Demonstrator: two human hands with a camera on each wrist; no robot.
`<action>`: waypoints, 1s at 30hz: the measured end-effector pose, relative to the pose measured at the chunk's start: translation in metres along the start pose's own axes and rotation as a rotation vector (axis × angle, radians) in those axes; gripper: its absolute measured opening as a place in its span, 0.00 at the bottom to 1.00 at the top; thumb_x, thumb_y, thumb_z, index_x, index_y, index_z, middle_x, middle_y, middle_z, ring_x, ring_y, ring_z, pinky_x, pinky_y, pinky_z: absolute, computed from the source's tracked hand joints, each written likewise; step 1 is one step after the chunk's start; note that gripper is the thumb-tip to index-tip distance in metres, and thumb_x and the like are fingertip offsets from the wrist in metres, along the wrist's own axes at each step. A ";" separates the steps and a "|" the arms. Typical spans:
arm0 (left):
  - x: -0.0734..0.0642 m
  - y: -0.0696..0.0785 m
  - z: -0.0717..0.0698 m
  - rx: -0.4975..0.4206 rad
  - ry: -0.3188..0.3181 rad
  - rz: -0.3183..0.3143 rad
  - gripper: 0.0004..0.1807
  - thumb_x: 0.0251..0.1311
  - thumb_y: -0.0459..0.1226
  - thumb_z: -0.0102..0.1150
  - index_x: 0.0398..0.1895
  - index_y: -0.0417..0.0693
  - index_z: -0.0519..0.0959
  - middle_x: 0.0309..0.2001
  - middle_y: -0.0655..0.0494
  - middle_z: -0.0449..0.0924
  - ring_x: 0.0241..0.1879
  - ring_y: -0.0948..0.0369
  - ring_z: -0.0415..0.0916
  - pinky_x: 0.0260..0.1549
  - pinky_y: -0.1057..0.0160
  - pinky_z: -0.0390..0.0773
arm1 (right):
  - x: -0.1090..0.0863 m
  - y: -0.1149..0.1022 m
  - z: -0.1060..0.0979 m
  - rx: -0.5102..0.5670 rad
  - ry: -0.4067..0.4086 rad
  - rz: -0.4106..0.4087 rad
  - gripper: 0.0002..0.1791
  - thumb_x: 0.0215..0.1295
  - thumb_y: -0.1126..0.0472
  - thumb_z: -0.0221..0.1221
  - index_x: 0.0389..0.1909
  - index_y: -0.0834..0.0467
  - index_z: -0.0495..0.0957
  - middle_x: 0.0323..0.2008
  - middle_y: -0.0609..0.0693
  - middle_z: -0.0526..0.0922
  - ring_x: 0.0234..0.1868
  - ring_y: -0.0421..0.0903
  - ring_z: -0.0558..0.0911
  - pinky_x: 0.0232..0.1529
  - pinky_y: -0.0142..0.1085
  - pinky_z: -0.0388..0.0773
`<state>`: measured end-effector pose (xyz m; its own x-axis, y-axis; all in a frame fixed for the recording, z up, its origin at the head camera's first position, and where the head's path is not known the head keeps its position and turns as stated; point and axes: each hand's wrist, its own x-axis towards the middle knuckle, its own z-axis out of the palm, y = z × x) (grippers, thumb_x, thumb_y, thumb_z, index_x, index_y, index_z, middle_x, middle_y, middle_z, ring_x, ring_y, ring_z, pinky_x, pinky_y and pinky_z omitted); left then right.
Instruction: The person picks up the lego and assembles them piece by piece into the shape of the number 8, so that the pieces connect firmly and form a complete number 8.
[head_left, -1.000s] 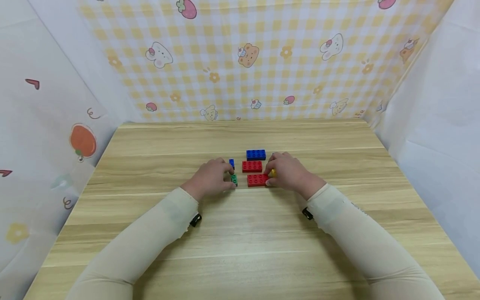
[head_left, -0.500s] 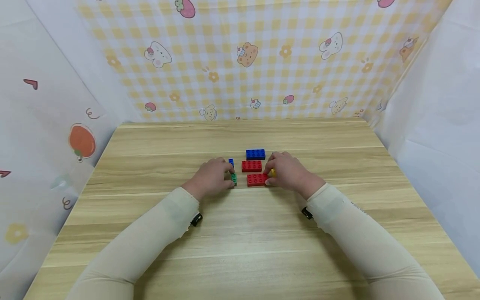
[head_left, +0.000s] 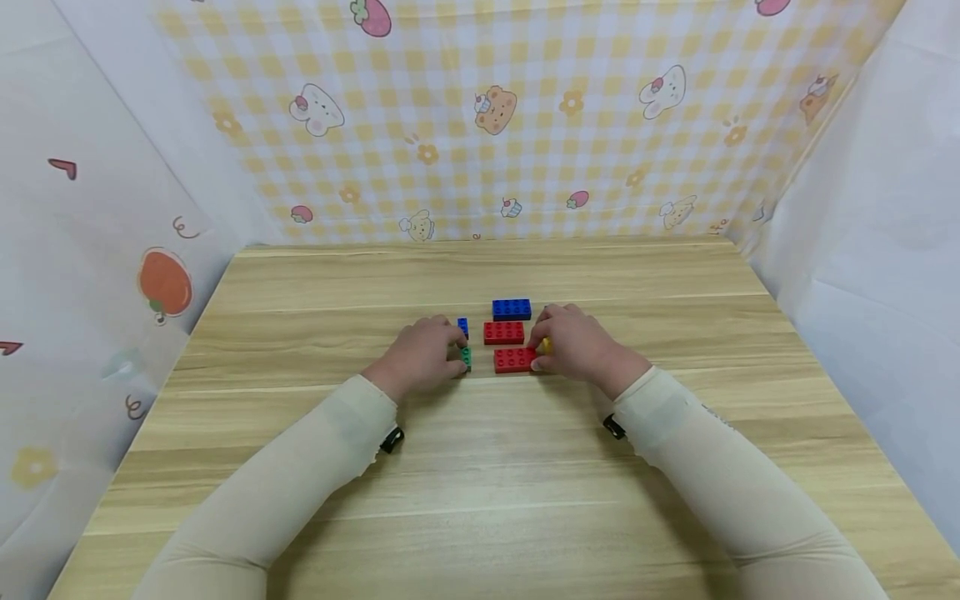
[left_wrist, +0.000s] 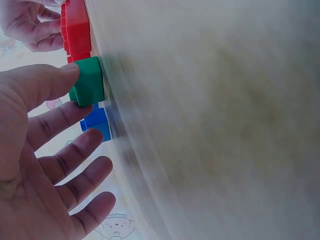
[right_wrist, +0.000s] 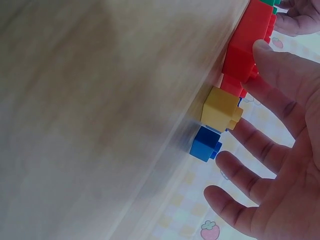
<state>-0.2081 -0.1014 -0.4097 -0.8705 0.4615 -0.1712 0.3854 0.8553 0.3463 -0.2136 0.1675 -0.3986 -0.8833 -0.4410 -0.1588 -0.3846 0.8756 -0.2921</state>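
My left hand point(head_left: 420, 357) pinches a small green toy brick point(left_wrist: 91, 82) between thumb and forefinger, its other fingers spread. Just beyond it stands a small blue brick point(left_wrist: 97, 122), partly behind the fingers in the head view. My right hand point(head_left: 581, 343) holds the right end of the nearer long red brick point(head_left: 513, 360), thumb on the near side and forefinger on the far side. Under that palm are a yellow brick point(right_wrist: 220, 108) and another small blue brick point(right_wrist: 205, 143), mostly hidden in the head view. A narrow gap separates the green brick from the red one.
Behind the nearer red brick lie a second long red brick point(head_left: 503, 333) and a long blue brick point(head_left: 512, 309), studs up. All rest on a wood-grain table point(head_left: 480, 483). A yellow checked cloth point(head_left: 480, 167) hangs at the back, with white sheets at both sides.
The green brick has shifted slightly left in my left hand's fingers, widening the gap to the red brick a little. My right hand and the other bricks hold still.
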 end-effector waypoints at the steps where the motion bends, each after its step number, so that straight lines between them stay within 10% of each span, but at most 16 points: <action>1: 0.000 0.000 0.000 0.000 0.001 0.000 0.19 0.70 0.45 0.67 0.59 0.49 0.84 0.56 0.52 0.80 0.58 0.49 0.75 0.60 0.43 0.75 | 0.000 0.000 0.000 0.000 0.000 0.000 0.09 0.64 0.53 0.75 0.44 0.47 0.90 0.57 0.51 0.80 0.62 0.57 0.73 0.59 0.58 0.76; 30: 0.000 0.002 -0.005 -0.031 0.033 -0.007 0.19 0.69 0.47 0.67 0.57 0.48 0.84 0.59 0.49 0.79 0.63 0.45 0.74 0.65 0.42 0.73 | -0.002 0.000 0.000 -0.015 0.011 -0.024 0.08 0.64 0.52 0.75 0.41 0.46 0.90 0.56 0.50 0.80 0.58 0.57 0.74 0.54 0.58 0.78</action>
<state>-0.2091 -0.1010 -0.4039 -0.8830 0.4471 -0.1431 0.3701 0.8506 0.3736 -0.2120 0.1685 -0.3984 -0.8767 -0.4596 -0.1419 -0.4093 0.8678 -0.2819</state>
